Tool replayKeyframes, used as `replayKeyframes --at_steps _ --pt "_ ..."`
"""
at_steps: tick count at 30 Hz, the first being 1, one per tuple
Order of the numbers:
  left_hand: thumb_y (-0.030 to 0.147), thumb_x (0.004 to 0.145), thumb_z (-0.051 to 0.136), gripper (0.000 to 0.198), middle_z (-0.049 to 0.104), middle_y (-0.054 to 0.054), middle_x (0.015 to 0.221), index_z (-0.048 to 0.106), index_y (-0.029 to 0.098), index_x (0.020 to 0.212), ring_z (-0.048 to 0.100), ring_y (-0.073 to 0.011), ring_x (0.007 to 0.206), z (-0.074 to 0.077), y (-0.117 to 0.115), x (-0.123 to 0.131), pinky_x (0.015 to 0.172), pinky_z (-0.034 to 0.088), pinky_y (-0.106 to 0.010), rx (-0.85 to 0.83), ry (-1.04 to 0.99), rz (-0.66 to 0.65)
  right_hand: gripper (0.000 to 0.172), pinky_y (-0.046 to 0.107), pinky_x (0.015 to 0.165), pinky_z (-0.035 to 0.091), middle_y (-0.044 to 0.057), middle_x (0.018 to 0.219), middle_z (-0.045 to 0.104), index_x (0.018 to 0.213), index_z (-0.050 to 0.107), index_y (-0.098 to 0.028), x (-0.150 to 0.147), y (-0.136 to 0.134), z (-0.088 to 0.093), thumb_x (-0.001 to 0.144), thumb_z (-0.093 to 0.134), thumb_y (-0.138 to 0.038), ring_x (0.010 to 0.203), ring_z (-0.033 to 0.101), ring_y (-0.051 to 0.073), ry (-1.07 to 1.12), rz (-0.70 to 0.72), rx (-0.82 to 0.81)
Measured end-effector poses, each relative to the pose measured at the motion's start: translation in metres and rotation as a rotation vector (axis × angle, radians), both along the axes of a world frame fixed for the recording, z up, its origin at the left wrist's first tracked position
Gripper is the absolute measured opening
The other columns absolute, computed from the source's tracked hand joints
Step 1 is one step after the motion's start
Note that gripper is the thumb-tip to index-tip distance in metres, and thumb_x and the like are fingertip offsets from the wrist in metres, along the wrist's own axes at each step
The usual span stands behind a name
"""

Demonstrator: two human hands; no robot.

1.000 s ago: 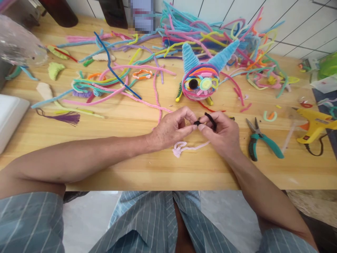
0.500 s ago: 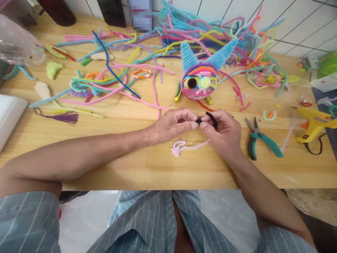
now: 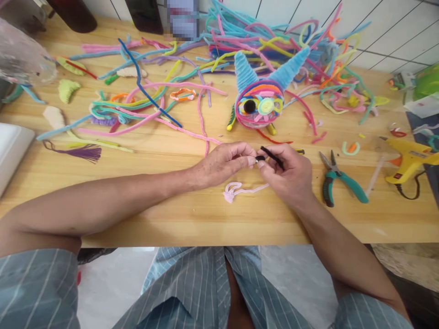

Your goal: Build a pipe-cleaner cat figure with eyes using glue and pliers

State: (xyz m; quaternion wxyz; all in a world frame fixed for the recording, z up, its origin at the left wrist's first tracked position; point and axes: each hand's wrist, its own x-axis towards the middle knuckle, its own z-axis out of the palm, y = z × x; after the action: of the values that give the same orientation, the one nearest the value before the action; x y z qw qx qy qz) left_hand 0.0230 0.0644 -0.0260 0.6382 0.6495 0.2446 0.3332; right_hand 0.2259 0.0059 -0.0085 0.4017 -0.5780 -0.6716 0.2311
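Between my hands is a black pipe cleaner (image 3: 272, 157), partly coiled at one end. My left hand (image 3: 228, 162) pinches the small coiled end between thumb and fingertips. The thumb and fingers of my right hand (image 3: 288, 171) are closed on the same pipe cleaner, its free length lying across the fingers. A pale pink pipe cleaner (image 3: 229, 194) with looped ends lies on the table just below, its far end hidden under my right hand. Beyond my hands stands a colourful pipe-cleaner figure (image 3: 259, 107) with blue horns, one black eye and a yellow-green spiral.
Green-handled pliers (image 3: 339, 176) and a yellow glue gun (image 3: 409, 157) lie to the right. Many loose pipe cleaners (image 3: 144, 109) spread over the left and back of the wooden table (image 3: 164, 219). A purple tassel (image 3: 77, 151) rests at the left, near a white object (image 3: 13, 155).
The free length of the black pipe cleaner has swung from a curve to a straighter slant across my right fingers. My right hand has shifted slightly left; my left hand stays nearly in place.
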Motion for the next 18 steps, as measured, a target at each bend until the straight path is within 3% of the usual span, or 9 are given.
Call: replayKeyframes --at_steps 4,9,18 --pt "0.040 0.100 0.068 0.025 0.068 -0.002 0.085 0.065 0.018 0.090 0.062 -0.0154 0.084 0.0028 -0.0011 -0.0010 0.077 0.051 -0.027 0.023 0.038 -0.005 0.017 0.030 0.061 0.044 -0.003 0.073 0.068 0.100 0.079 -0.026 0.0000 0.0002 0.0049 0.083 0.074 -0.025 0.060 0.051 0.013 -0.052 0.005 0.006" --pt "0.037 0.099 0.063 0.022 0.066 -0.002 0.088 0.064 0.017 0.090 0.060 -0.0143 0.084 -0.0004 -0.0006 -0.0014 0.080 0.049 -0.026 0.037 0.047 -0.007 0.014 0.028 0.057 0.038 -0.006 0.064 0.056 0.095 0.078 -0.025 0.0000 0.0011 0.0039 0.082 0.075 -0.023 0.057 0.046 0.011 0.040 0.013 -0.062" --pt "0.039 0.095 0.067 0.024 0.066 -0.002 0.088 0.064 0.016 0.088 0.058 -0.0135 0.081 0.0024 0.0025 -0.0016 0.077 0.047 -0.026 -0.012 0.070 -0.038 0.012 0.027 0.057 0.037 -0.006 0.068 0.060 0.097 0.077 -0.024 0.0049 0.0026 -0.0030 0.085 0.077 -0.022 0.059 0.047 0.010 0.092 0.072 -0.062"
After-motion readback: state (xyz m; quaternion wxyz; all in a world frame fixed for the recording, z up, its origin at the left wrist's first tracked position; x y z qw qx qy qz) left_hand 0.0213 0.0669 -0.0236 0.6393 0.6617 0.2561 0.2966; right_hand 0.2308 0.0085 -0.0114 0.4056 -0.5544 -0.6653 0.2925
